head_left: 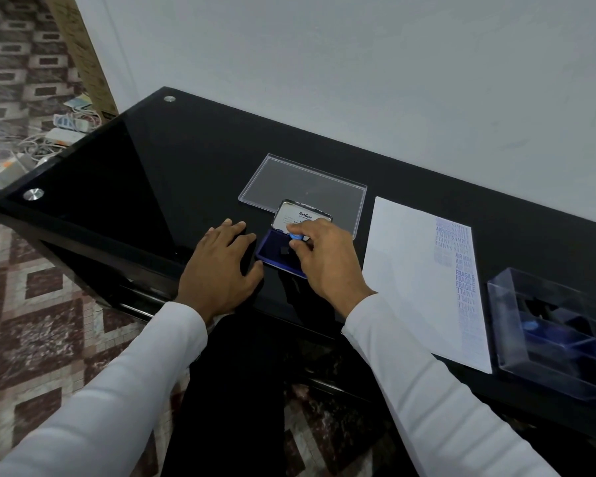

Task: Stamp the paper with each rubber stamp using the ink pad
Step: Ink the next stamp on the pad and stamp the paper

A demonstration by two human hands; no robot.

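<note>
An open blue ink pad [272,250] lies on the black glass table, its lid [301,215] standing up behind it. My right hand [327,261] pinches a small rubber stamp with a blue handle [295,236] and holds it down on the pad. My left hand [221,266] rests flat on the table just left of the pad, fingers spread, its thumb near the pad's edge. To the right lies the white paper [413,284], with several rows of blue stamped words along its right side.
A clear plastic lid [300,182] lies flat behind the ink pad. A clear plastic box [516,315] holding more blue stamps stands right of the paper, near the table's front edge. A grey wall runs behind the table. Cables and power strips lie on the floor, left.
</note>
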